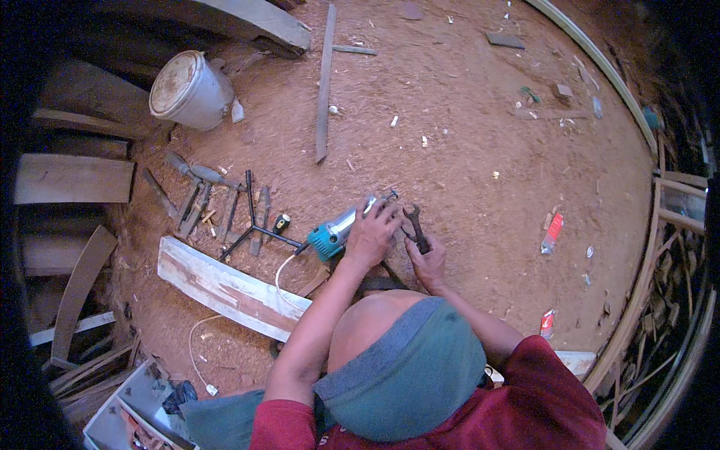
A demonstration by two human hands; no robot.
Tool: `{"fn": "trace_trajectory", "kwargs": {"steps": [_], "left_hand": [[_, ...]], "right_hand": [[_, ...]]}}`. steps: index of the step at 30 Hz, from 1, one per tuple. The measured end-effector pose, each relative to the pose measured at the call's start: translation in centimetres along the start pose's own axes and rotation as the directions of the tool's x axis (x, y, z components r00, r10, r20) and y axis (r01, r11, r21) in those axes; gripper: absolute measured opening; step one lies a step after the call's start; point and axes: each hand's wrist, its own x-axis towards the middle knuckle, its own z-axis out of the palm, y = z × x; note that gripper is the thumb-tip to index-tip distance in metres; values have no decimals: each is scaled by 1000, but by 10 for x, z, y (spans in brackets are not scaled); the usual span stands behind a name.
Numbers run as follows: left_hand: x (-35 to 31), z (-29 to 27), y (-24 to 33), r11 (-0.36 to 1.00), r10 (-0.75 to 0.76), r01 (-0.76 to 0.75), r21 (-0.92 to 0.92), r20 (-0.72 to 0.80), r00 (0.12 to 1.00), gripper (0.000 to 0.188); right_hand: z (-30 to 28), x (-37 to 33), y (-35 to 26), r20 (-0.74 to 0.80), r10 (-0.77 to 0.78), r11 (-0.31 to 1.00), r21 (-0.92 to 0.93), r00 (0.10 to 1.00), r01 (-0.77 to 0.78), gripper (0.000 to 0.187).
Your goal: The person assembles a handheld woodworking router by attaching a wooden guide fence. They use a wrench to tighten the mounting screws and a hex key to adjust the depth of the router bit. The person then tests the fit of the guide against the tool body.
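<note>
Head view, places given from the teal power tool.

Teal power tool (336, 233): lies on its side on the sawdust-covered ground (465, 157), silver metal end pointing toward the upper right, white cord (279, 274) looping off its near end toward the person.

Left hand (371, 234): laid over the silver end of the tool, fingers spread and curled down on the housing, clamped on it.

Right hand (429, 261): just right of the tool's silver end, fingers closed around the handle of a dark open-ended wrench (415, 227).

Wrench: stands up out of the fist, its jaw end level with the tool's tip and just beside it; whether it touches the tool I cannot tell.

Pale plank (229, 287): lies on the ground just below and left of the tool, running slantwise; the cord crosses its right end.

Hand tools (225, 206): a scatter of dark metal bars and pieces left of the tool, beyond the plank.

White bucket (191, 91): well up and left of the tool, tipped on its side.

Thin wooden strip (324, 82): lies well above the tool, running nearly straight away from the person.

Knee (371, 322): bare, directly below the tool, between the two forearms.
</note>
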Motion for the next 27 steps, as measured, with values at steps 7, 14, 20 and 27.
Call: {"fn": "trace_trajectory", "kwargs": {"steps": [7, 14, 20, 27], "left_hand": [[12, 3, 0, 941, -137, 103, -323, -85, 987, 29], [13, -14, -14, 730, -449, 318, -605, -74, 890, 27], [18, -24, -17, 733, -439, 339, -590, -30, 898, 22], [38, -49, -22, 586, -535, 435, -684, 76, 841, 25]], "right_hand": [[-3, 19, -27, -161, -205, 956, 179, 965, 233, 33], [14, 129, -2, -46, -236, 950, -222, 971, 221, 45], [57, 168, 28, 120, -56, 993, -93, 991, 67, 33], [46, 155, 21, 288, 94, 960, 227, 953, -164, 23]]}}
